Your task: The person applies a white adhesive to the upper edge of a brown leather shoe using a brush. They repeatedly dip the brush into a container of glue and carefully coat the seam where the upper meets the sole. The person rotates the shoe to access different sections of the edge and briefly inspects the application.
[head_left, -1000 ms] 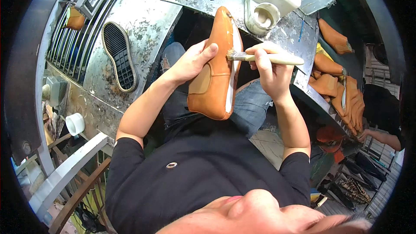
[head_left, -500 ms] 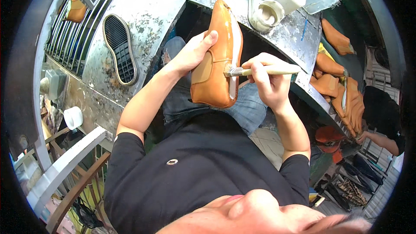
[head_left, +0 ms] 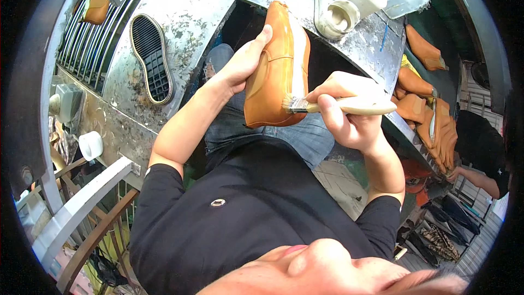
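My left hand (head_left: 248, 60) is closed round a tan leather shoe upper (head_left: 270, 90), its toe pointing away from me. The thumb lies near the toe, and the other fingers are hidden behind the leather. A pale strip (head_left: 298, 60) runs along the shoe's right side. In my right hand (head_left: 349, 112) is a flat paintbrush (head_left: 360, 105) with a light wooden handle. Its bristles touch the lower edge of the shoe near the heel. A black shoe sole (head_left: 150, 60) with a pale rim lies on the metal bench (head_left: 185, 16) to the left.
A white plastic container (head_left: 338, 19) with an open mouth stands at the back right. More tan shoe uppers (head_left: 431, 114) are piled on the right, near another person's arm (head_left: 477, 179). Metal bars (head_left: 90, 38) and a white jar (head_left: 90, 145) are at left.
The brush has moved down along the shoe's edge toward the heel, and its handle has shifted right. The shoe has turned a little, showing more of its pale strip.
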Motion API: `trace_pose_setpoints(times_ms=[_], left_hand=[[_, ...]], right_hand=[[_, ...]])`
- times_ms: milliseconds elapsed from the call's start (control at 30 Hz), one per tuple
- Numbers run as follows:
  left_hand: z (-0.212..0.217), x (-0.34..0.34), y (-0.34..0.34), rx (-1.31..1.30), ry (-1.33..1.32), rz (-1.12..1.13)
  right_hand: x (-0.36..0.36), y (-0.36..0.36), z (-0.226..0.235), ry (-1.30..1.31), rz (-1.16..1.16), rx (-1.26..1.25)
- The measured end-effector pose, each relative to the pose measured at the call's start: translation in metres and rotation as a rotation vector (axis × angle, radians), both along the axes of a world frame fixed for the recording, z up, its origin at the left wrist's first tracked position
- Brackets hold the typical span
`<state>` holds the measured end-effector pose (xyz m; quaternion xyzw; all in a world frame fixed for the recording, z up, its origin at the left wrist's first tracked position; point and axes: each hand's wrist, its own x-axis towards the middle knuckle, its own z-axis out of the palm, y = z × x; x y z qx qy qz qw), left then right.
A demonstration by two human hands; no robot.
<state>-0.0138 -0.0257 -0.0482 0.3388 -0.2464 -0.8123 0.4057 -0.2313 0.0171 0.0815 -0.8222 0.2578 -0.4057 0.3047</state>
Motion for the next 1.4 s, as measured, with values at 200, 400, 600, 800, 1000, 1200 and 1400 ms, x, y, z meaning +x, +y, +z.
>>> trace_pose_setpoints(times_ms=[200, 400, 600, 800, 1000, 1200, 1400], left_hand=[[0.002, -0.004, 0.000, 0.102, 0.214, -0.034], [0.003, -0.004, 0.002, 0.121, 0.277, -0.127], [0.002, -0.007, 0.005, 0.213, 0.475, -0.145], [0.008, -0.002, 0.008, 0.247, 0.508, -0.170], [0.008, 0.021, 0.019, -0.021, 0.117, 0.064], [-0.008, 0.049, 0.046, -0.657, -0.279, 0.131], [0.034, 0.019, 0.050, -0.523, -0.181, 0.115]], right_hand=[[0.006, -0.009, 0.024, 0.119, 0.072, -0.083], [0.013, -0.017, 0.040, 0.160, 0.134, -0.039], [0.017, -0.026, 0.045, 0.147, 0.242, -0.024], [0.004, -0.044, 0.030, 0.135, 0.276, -0.044], [-0.069, -0.068, -0.047, 0.020, -0.396, 0.376], [-0.114, -0.101, -0.112, -0.111, -0.637, 0.157], [-0.107, -0.110, -0.118, 0.146, -0.615, -0.001]])
